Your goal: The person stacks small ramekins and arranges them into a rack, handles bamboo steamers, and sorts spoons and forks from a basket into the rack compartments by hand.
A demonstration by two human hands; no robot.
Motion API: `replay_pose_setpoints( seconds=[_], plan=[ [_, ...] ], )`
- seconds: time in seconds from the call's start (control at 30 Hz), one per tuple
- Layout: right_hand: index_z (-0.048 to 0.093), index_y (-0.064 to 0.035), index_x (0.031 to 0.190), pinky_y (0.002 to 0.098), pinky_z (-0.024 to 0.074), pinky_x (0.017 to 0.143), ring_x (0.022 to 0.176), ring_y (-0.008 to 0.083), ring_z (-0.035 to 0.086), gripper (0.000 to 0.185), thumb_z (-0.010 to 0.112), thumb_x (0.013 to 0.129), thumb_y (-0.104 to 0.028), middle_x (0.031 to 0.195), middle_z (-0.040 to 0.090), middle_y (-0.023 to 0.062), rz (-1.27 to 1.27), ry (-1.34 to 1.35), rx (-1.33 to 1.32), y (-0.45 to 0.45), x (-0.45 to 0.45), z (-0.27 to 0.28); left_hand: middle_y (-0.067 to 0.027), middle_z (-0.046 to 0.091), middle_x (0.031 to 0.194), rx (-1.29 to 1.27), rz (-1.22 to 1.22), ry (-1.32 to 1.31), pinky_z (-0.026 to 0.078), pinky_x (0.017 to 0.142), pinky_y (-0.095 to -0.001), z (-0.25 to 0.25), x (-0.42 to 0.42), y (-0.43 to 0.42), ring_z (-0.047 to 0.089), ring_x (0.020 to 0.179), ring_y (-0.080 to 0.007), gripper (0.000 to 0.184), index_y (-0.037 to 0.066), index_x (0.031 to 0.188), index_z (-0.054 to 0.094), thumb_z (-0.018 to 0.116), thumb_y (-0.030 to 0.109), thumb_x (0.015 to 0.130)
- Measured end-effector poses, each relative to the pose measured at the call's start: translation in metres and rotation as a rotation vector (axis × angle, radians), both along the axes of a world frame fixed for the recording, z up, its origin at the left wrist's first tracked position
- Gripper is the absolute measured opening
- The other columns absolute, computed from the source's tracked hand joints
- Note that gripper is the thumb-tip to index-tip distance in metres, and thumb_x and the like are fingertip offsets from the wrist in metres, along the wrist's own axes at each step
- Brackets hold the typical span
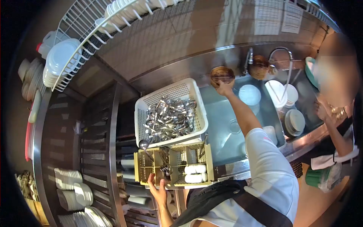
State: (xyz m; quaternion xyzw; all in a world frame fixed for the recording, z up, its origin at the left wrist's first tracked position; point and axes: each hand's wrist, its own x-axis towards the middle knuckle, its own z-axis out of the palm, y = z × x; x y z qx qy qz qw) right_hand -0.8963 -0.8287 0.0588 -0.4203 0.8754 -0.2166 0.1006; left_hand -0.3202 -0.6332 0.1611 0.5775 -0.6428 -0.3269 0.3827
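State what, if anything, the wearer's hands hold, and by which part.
Right hand: a brown basket, by its near rim. Left hand: at the yellowish rack's edge; a hold cannot be told.

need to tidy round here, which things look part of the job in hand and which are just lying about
Likely in the job:
round basket, in the right hand
yellow rack, by the left hand
sink

Probably just lying about:
papers, up top
red-capped jug
plates, lower left
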Motion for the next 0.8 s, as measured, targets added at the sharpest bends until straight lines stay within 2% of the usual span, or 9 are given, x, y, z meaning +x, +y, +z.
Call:
replay_pose_setpoints(
  seconds=[0.13, 0.27, 0.33, 0.37, 0.4, 0.53, 0.6, 0.7, 0.8],
  plan=[
    [0.056, -0.0105, 0.116, 0.0452, 0.0493, 0.086, 0.101, 0.0376, 0.061, 0.038, 0.062, 0.081, -0.025, 0.107, 0.064, 0.021, -0.152, -0.056, 0.031, 0.007, 0.014, 0.008, -0.0123, 0.057, 0.117, 0.021, 0.154, 0.056, 0.039, 0.097, -0.0351, 0.007, 0.01, 0.0, 0.053, 0.11, -0.0224, 0.043, 0.002, 0.129, 0.046, 0.058, 0.003, 0.088],
    [0.063, -0.0138, 0.102, 0.0467, 0.051, 0.08, 0.095, 0.0355, 0.064, 0.026, 0.067, 0.079, -0.023, 0.098, 0.068, 0.0168, -0.301, -0.045, -0.116, 0.048, -0.001, 0.021, -0.0114, 0.056, 0.121, -0.054, 0.019, 0.224, 0.041, 0.095, -0.0318, 0.004, 0.006, -0.04, 0.053, 0.111, -0.0196, 0.033, 0.0, 0.123, 0.05, 0.055, 0.004, 0.091],
    [0.064, -0.0164, 0.101, 0.0457, 0.0507, 0.077, 0.093, 0.0355, 0.065, 0.028, 0.071, 0.076, -0.027, 0.1, 0.067, 0.0173, -0.088, -0.119, -0.331, 0.08, -0.016, 0.029, -0.01, 0.056, 0.12, -0.121, -0.059, 0.164, 0.041, 0.096, -0.0304, 0.036, -0.022, -0.063, 0.053, 0.11, -0.0188, 0.03, 0.0, 0.12, 0.051, 0.055, 0.003, 0.091],
    [0.061, -0.0111, 0.098, 0.0375, 0.0497, 0.07, 0.082, 0.0253, 0.066, 0.027, 0.073, 0.077, -0.025, 0.09, 0.068, 0.0111, 0.02, -0.265, -0.487, 0.096, -0.026, 0.022, -0.0092, 0.056, 0.119, -0.066, -0.072, 0.137, 0.041, 0.096, -0.0302, 0.049, -0.032, -0.076, 0.053, 0.111, -0.0184, 0.029, 0.0, 0.119, 0.052, 0.055, 0.003, 0.09],
    [0.061, -0.0111, 0.098, 0.0375, 0.0497, 0.07, 0.082, 0.0253, 0.066, 0.027, 0.073, 0.077, -0.025, 0.09, 0.068, 0.0111, 0.013, -0.252, -0.482, 0.113, -0.028, 0.029, -0.0096, 0.056, 0.118, -0.15, -0.192, 0.22, 0.04, 0.097, -0.0309, 0.058, -0.048, -0.089, 0.053, 0.111, -0.0192, 0.029, 0.001, 0.118, 0.053, 0.056, 0.002, 0.089],
    [0.055, -0.0089, 0.097, 0.0216, 0.0398, 0.07, 0.077, 0.0042, 0.048, 0.026, 0.072, 0.082, -0.021, 0.083, 0.052, -0.0063, 0.349, -0.816, -0.668, 0.212, -0.007, 0.117, -0.0103, 0.057, 0.118, -0.292, -0.528, 0.165, 0.039, 0.097, -0.0327, 0.097, -0.121, -0.128, 0.052, 0.111, -0.0202, 0.031, 0.0, 0.113, 0.057, 0.061, 0.003, 0.082],
    [0.054, -0.0097, 0.099, 0.0221, 0.0398, 0.075, 0.084, 0.0053, 0.049, 0.028, 0.073, 0.08, -0.02, 0.089, 0.053, -0.0054, 0.41, -0.862, -0.648, 0.249, 0.011, 0.164, -0.0111, 0.058, 0.117, -0.39, -0.749, 0.154, 0.039, 0.097, -0.0336, 0.117, -0.162, -0.136, 0.052, 0.113, -0.0241, 0.038, 0.001, 0.116, 0.057, 0.065, 0.007, 0.08],
    [0.052, -0.0066, 0.102, 0.0217, 0.0377, 0.075, 0.087, 0.0075, 0.049, 0.049, 0.08, 0.069, -0.032, 0.094, 0.052, -0.0025, 0.592, -0.949, -0.592, 0.28, 0.041, 0.206, -0.0131, 0.035, 0.144, -0.301, -1.159, 0.161, 0.032, 0.108, -0.0382, 0.15, -0.209, -0.13, 0.039, 0.13, -0.0254, 0.057, 0.004, 0.128, 0.05, 0.073, 0.009, 0.075],
    [0.052, -0.0055, 0.102, 0.0221, 0.0374, 0.075, 0.087, 0.0081, 0.048, 0.053, 0.081, 0.067, -0.032, 0.097, 0.051, -0.0008, 0.721, -0.983, -0.513, 0.289, 0.077, 0.241, -0.0135, 0.024, 0.15, -0.296, -1.381, 0.208, 0.03, 0.109, -0.0422, 0.165, -0.223, -0.118, 0.032, 0.135, -0.0286, 0.068, 0.01, 0.129, 0.051, 0.08, 0.017, 0.068]
  ],
)
